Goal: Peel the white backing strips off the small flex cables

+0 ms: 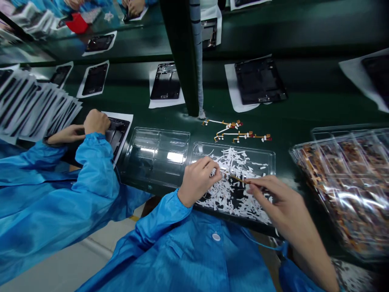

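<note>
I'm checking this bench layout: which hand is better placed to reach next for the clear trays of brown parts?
Probably the right hand: it is nearer the clear trays, though it pinches a brown strip. The left hand is farther off.

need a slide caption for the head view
Right hand holding a slim flex cable, left hand pinched close by, over a clear plastic tray of white strips.
</note>
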`<state>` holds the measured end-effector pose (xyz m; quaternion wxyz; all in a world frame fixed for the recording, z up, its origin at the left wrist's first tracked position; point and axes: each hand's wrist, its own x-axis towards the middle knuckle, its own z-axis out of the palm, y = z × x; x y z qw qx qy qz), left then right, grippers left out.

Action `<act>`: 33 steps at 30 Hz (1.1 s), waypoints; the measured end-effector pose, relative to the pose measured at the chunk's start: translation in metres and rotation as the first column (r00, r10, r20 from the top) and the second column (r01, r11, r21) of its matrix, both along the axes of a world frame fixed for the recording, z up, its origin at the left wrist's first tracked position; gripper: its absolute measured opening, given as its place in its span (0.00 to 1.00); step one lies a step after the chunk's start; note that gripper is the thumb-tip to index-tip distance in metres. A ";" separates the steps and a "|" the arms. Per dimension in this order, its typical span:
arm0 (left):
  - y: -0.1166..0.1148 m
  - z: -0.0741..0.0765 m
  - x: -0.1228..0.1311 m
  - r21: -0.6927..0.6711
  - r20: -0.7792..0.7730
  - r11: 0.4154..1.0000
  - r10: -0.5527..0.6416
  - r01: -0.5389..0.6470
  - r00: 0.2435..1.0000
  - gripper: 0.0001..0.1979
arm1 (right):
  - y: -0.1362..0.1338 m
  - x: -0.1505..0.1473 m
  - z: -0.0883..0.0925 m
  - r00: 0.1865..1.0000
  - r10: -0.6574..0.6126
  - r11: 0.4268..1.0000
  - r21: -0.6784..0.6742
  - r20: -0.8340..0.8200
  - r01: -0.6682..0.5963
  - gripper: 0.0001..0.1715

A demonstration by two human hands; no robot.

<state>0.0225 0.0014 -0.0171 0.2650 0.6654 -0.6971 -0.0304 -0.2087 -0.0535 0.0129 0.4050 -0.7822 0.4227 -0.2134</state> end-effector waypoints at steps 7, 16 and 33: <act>0.002 0.019 -0.005 0.023 -0.231 0.998 -0.047 0.054 0.972 0.14 | -0.015 -0.035 0.028 0.988 0.016 0.990 -0.140 -0.152 -0.037 0.32; -0.006 0.031 -0.027 0.068 -0.763 0.951 -0.144 0.300 0.630 0.07 | -0.014 -0.001 0.034 0.964 0.258 0.935 -0.233 -0.069 -0.266 0.37; 0.000 0.026 -0.026 0.095 -0.814 0.986 -0.003 0.139 0.581 0.05 | -0.002 0.020 0.017 0.986 0.112 0.883 -0.442 -0.127 -0.157 0.01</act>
